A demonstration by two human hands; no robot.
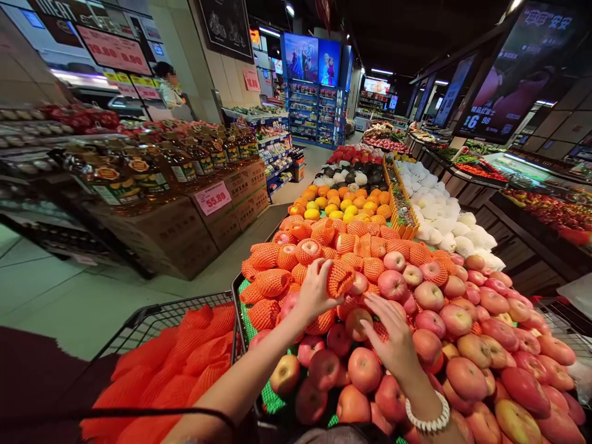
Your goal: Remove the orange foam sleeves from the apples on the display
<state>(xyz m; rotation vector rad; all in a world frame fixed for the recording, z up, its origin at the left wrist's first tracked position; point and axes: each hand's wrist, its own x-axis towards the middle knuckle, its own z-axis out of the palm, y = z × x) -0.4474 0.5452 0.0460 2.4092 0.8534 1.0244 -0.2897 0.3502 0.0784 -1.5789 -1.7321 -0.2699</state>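
Observation:
My left hand point(315, 291) is wrapped round an orange foam net sleeve point(341, 279), held above the heap; whether an apple fills it I cannot tell. To its right, my right hand point(392, 338) has its fingers stretched apart and holds nothing. A bare red apple point(357, 324) lies beside its thumb and fingertips. Farther back and to the left, apples in orange net sleeves point(272, 282) lie in rows. Bare apples point(365, 369) are piled nearer to me and to the right.
At lower left stands a wire cart point(152, 314) full of orange foam nets point(185, 351). Behind the apples are yellow and orange fruits point(342, 206) and white-netted fruits point(435, 203). Oil bottles point(148, 169) top cardboard boxes point(185, 231) on the left. A person point(171, 89) stands beyond them.

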